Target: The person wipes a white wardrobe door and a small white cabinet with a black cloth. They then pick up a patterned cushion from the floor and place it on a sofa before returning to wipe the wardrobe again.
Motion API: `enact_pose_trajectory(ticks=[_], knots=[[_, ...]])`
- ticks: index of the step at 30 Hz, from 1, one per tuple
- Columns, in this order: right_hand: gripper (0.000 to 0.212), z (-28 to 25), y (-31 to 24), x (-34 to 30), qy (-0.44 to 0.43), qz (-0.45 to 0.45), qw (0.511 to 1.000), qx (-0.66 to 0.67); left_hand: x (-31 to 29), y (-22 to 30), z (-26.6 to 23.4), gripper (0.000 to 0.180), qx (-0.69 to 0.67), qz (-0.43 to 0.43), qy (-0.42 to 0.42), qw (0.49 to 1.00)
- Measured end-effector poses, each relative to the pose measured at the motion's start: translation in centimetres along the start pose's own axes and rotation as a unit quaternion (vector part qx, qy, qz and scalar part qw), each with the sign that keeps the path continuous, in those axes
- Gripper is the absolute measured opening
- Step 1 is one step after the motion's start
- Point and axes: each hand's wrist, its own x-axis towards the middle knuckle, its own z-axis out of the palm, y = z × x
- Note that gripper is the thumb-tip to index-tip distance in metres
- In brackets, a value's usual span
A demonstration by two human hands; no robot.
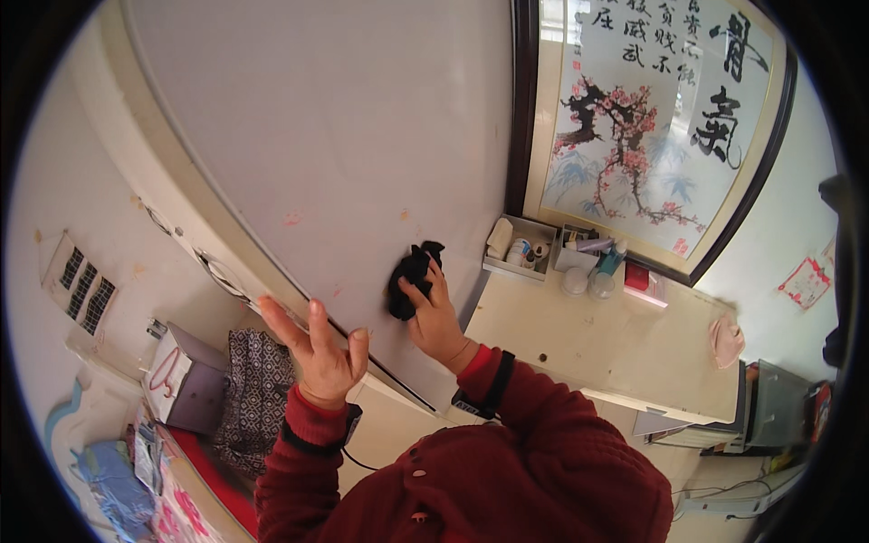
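Observation:
A crumpled black cloth (pixel 405 288) is pressed against the broad pale door panel (pixel 335 118) by my right hand (pixel 441 321), whose fingers are closed over it. Several faint reddish and orange marks show on the panel around the cloth. My left hand (pixel 324 360) is at the door's cream edge (pixel 195 185), fingers spread and holding nothing. Whether its fingertips touch the edge or hover just in front of it, I cannot tell. Metal lock fittings (pixel 220 277) sit in that edge, just beyond the left fingertips.
To the right, a cream tabletop (pixel 516 321) carries boxes of bottles (pixel 520 249), clear jars (pixel 588 283), a red box (pixel 636 276) and a pink cloth (pixel 727 341). A framed painting (pixel 625 136) stands behind it. A patterned fabric (pixel 253 389) and a bed (pixel 195 480) are at lower left.

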Motion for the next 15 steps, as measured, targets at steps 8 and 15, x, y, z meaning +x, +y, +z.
enact_pose_trajectory(ticks=[8, 15], knots=[[0.060, -3.1, 7.9, 11.0, 0.120, 0.046, 0.991, -0.027, 0.2, 0.7, 1.4, 0.065, 0.026, 0.000, 0.038, 0.999], [0.048, -4.8, 23.6, 14.5, 0.188, 0.182, 0.965, -0.011, 0.3, 0.9, 1.9, 0.057, 0.083, -0.016, 0.049, 0.995]])
